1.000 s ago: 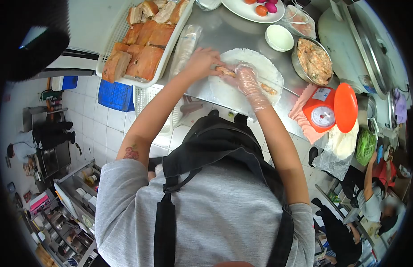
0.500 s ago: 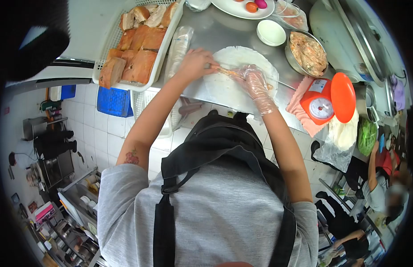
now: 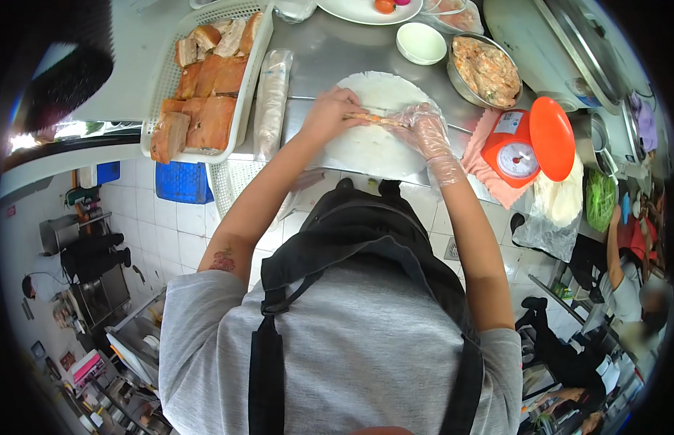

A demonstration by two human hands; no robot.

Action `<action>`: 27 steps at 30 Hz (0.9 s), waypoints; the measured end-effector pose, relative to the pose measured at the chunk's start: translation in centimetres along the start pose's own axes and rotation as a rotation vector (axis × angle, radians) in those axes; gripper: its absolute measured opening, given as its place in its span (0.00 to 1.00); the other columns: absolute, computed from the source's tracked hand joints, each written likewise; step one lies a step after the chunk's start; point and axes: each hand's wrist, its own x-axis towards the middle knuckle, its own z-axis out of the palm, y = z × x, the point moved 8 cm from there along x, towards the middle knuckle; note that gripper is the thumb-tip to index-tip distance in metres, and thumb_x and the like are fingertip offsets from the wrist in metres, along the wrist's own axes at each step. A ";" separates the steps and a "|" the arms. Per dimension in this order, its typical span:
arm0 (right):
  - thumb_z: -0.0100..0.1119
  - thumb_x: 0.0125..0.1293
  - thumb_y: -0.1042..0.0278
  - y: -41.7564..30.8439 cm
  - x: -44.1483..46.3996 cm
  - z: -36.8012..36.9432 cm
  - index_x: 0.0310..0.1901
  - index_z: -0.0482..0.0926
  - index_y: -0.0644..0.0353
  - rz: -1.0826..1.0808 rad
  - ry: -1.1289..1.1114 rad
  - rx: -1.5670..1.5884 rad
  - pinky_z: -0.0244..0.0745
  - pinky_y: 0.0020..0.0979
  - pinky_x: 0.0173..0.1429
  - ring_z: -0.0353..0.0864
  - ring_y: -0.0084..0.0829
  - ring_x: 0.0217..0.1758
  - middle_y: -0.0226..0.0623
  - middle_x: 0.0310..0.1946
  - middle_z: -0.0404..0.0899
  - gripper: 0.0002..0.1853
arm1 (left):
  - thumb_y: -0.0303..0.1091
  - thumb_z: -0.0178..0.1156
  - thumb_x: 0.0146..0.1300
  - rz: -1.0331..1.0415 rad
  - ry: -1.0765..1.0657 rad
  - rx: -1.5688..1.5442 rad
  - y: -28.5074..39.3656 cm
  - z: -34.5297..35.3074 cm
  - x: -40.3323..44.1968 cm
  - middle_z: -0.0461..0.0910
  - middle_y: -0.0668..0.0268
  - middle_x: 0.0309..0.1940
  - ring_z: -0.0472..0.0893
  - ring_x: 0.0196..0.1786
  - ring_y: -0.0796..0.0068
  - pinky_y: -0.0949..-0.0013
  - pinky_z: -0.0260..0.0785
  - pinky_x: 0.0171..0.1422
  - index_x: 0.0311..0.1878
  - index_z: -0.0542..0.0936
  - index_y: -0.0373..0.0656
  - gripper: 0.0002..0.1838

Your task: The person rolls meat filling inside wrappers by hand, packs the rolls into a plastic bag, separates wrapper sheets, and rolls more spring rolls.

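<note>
Thin round white wrapper sheets (image 3: 373,152) lie on the steel counter in front of me. Across their middle runs a narrow strip of orange-pink minced filling (image 3: 377,119). My bare left hand (image 3: 330,113) is closed, its fingertips pinching the strip's left end. At the right end, my right hand (image 3: 424,132), in a clear plastic glove, has its fingers bent together on the filling. To the upper right, a metal bowl (image 3: 453,81) holds more of the same mixture. A small white bowl (image 3: 421,43) stands beside it.
Slabs of cooked pork belly (image 3: 214,90) fill a white basket (image 3: 244,119) at left, beside a plastic-wrapped roll (image 3: 273,101). An orange scale (image 3: 517,156) sits on a pink cloth (image 3: 473,161) at right. Behind are a white plate (image 3: 351,14) and a large lidded pot (image 3: 576,58). Other people work at far right.
My right hand has shifted toward the strip's right end, uncovering more of it. The strip now lies more level. The counter has moved slightly left and up in view.
</note>
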 end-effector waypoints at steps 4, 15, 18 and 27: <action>0.70 0.56 0.43 1.4 -0.6 0.0 0.49 0.89 0.35 -0.042 -0.007 -0.025 0.73 0.43 0.64 0.80 0.42 0.52 0.38 0.43 0.85 0.20 | 0.44 0.75 0.51 0.002 0.008 0.046 0.1 -0.2 0.3 0.81 0.75 0.43 0.76 0.50 0.69 0.61 0.66 0.58 0.44 0.91 0.57 0.15; 0.77 0.50 0.51 4.0 -2.7 -1.1 0.48 0.90 0.41 0.090 0.083 0.383 0.69 0.40 0.67 0.75 0.42 0.55 0.39 0.47 0.82 0.22 | 0.45 0.73 0.53 0.072 0.080 0.062 4.3 2.1 2.0 0.83 0.75 0.40 0.77 0.49 0.68 0.62 0.64 0.58 0.45 0.90 0.58 0.15; 0.79 0.49 0.54 5.4 -3.0 -1.0 0.45 0.91 0.42 0.100 0.094 0.405 0.70 0.40 0.67 0.75 0.42 0.56 0.39 0.46 0.82 0.19 | 0.45 0.73 0.52 0.047 0.050 0.034 3.8 2.2 2.2 0.83 0.75 0.39 0.77 0.48 0.69 0.62 0.64 0.58 0.45 0.90 0.58 0.15; 0.79 0.47 0.56 6.7 -3.8 -2.2 0.41 0.92 0.45 0.032 0.156 0.325 0.72 0.40 0.62 0.78 0.42 0.49 0.37 0.39 0.83 0.17 | 0.45 0.74 0.48 0.118 0.033 0.024 6.5 4.5 3.5 0.80 0.78 0.37 0.75 0.46 0.73 0.64 0.63 0.54 0.41 0.91 0.59 0.14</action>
